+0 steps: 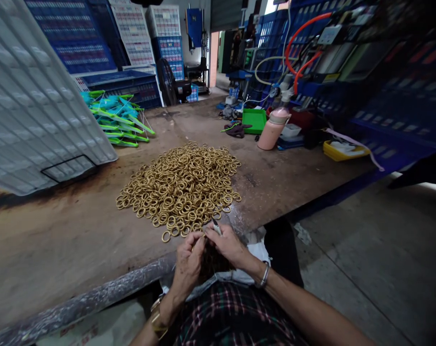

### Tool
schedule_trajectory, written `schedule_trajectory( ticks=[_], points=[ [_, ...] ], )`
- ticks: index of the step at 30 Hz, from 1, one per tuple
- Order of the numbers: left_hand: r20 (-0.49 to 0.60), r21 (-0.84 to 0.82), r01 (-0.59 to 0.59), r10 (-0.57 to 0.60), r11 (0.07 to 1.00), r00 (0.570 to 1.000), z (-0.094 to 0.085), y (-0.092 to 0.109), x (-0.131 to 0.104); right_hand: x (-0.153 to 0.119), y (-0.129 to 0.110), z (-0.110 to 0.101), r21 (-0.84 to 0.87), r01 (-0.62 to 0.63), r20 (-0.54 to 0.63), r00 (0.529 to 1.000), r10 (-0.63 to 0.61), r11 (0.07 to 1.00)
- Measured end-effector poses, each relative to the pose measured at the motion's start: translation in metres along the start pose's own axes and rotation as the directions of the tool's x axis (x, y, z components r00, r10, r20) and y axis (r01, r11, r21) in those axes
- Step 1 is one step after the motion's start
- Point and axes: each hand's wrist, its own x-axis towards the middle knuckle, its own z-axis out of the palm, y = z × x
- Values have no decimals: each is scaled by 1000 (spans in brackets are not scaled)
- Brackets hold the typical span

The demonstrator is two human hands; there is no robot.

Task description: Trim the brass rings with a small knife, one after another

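Observation:
A wide heap of gold-coloured rings (182, 187) lies on the worktable (106, 240) just beyond my hands. My left hand (189, 257) is closed in a pinch at the table's front edge; what sits between its fingertips is too small to make out. Right beside it, fingertips almost touching, my right hand (229, 246) is closed around a small knife (217, 227) with a pale handle and a dark pointed tip. Under both hands, in my lap, rests an open whitish bag (259, 250) with dark brown contents (214, 262), partly covered by the hands.
A pale ribbed crate (41, 110) leans in at the left, with bright green and turquoise plastic pieces (120, 117) behind it. Towards the back right stand a green tray (254, 121), a pink bottle (273, 129) and a yellow tray (344, 151). A black fan (171, 81) stands beyond the table.

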Motion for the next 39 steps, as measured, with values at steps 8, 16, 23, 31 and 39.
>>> schedule_trajectory(
  ticks=[8, 16, 23, 31, 39],
  points=[
    [126, -172, 178, -158, 969, 979, -5, -4, -1, 0, 2, -1, -91, 92, 23, 996, -90, 992],
    [140, -325, 225, -189, 918, 972, -2, -5, -5, -1, 2, -1, -81, 93, 44, 995, -90, 992],
    [89, -340, 220, -202, 914, 975, -1, -4, -7, -4, 8, -4, -388, 198, 31, 979, -202, 900],
    [74, -258, 140, -125, 956, 989, -3, -10, -6, -10, 10, -2, -658, 317, 203, 948, -245, 683],
    [100, -263, 138, -115, 955, 988, -2, -2, -17, -2, 15, -17, -808, 258, 194, 965, -175, 530]
  ],
)
